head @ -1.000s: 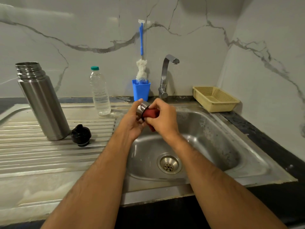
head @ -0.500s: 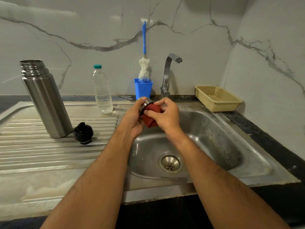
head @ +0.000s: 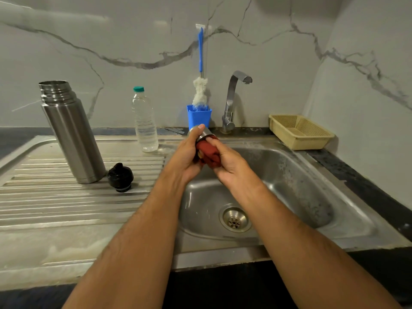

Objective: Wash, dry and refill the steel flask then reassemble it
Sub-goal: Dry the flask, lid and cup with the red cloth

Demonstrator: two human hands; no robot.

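The steel flask body (head: 71,132) stands open-topped on the left drainboard. Its black stopper (head: 120,177) lies just right of its base. Over the sink's left side, my left hand (head: 186,156) grips the small steel cup lid (head: 204,134), mostly hidden by my fingers. My right hand (head: 229,162) holds a red cloth (head: 208,153) bunched into the lid's open end. A clear plastic water bottle (head: 145,121) with a green cap stands behind the drainboard.
The steel sink basin (head: 289,184) with its drain lies below my hands, and the tap (head: 234,101) rises behind. A blue cup (head: 199,115) holds a blue-handled bottle brush. A yellow plastic basket (head: 299,131) sits at the back right.
My hands have turned the lid and cloth against each other; the right hand's fingers have shifted lower round the cloth. The view has tilted slightly. Flask, stopper and bottle have not moved.
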